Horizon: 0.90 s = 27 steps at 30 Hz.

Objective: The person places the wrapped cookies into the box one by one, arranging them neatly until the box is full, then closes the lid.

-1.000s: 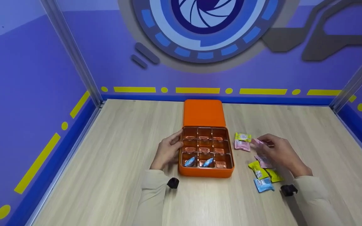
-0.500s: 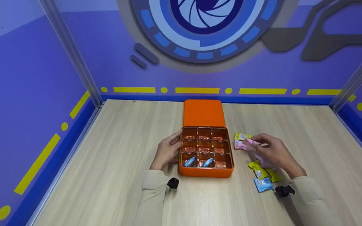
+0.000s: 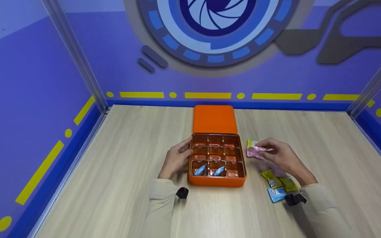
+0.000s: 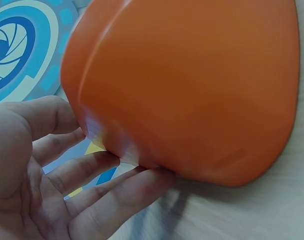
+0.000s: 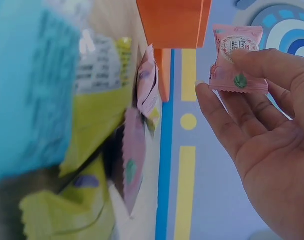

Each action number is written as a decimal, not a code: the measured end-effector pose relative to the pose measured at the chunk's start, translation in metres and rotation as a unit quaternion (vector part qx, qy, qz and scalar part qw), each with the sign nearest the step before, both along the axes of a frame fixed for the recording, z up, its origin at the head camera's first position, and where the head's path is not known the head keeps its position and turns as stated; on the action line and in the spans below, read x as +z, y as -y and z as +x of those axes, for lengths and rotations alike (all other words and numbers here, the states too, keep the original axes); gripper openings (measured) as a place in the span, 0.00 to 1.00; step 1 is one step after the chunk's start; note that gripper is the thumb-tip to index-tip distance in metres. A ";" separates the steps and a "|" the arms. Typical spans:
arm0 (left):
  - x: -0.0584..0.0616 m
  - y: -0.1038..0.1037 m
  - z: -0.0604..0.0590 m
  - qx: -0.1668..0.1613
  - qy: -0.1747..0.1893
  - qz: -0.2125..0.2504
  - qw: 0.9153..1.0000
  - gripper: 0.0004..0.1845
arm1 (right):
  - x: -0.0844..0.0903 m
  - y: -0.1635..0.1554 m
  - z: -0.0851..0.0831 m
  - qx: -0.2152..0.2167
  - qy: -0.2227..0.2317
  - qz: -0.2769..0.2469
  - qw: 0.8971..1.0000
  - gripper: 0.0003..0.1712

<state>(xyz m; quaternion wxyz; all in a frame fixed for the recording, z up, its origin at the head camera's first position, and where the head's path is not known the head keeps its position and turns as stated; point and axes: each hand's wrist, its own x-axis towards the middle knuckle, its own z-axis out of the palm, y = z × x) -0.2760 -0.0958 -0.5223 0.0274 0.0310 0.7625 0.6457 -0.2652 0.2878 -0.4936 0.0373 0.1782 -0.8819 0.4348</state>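
An orange box with a grid of compartments lies open on the wooden table, its lid flat behind it. Two blue sweets sit in its near row. My left hand rests with straight fingers against the box's left wall. My right hand pinches a pink wrapped sweet just right of the box, above the table. Loose sweets lie by that hand: pink, yellow-green and blue.
Purple walls with yellow stripes enclose the table on three sides. Metal corner posts stand at the back left and back right. Bare wood stretches left of the box and along the front edge.
My right hand has carried the pink sweet leftward, from over the loose sweets toward the box's right side. The left hand and the box have stayed put.
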 end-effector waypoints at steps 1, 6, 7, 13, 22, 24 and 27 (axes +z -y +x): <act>0.000 0.000 0.000 -0.001 0.001 0.002 1.000 0.29 | 0.001 0.002 0.000 0.002 0.002 -0.003 1.000 0.14; 0.000 0.000 0.000 -0.013 0.000 0.016 1.000 0.29 | 0.005 0.008 -0.001 0.019 0.006 -0.009 1.000 0.15; 0.000 0.001 0.000 -0.015 0.001 0.019 1.000 0.30 | 0.005 0.009 -0.001 0.022 0.006 -0.012 1.000 0.15; 0.001 0.002 0.000 -0.028 0.006 0.039 0.999 0.30 | 0.006 0.016 -0.005 0.032 0.004 -0.015 0.999 0.15; 0.003 0.005 0.001 -0.036 0.025 0.051 0.998 0.31 | 0.014 0.029 -0.006 0.042 0.026 -0.018 0.999 0.14; 0.004 0.006 0.001 -0.036 0.029 0.049 0.998 0.31 | 0.016 0.032 -0.006 0.045 0.035 -0.024 0.998 0.14; 0.004 0.006 0.002 -0.036 0.041 0.049 0.997 0.32 | 0.018 0.037 -0.007 0.049 0.044 -0.031 0.997 0.14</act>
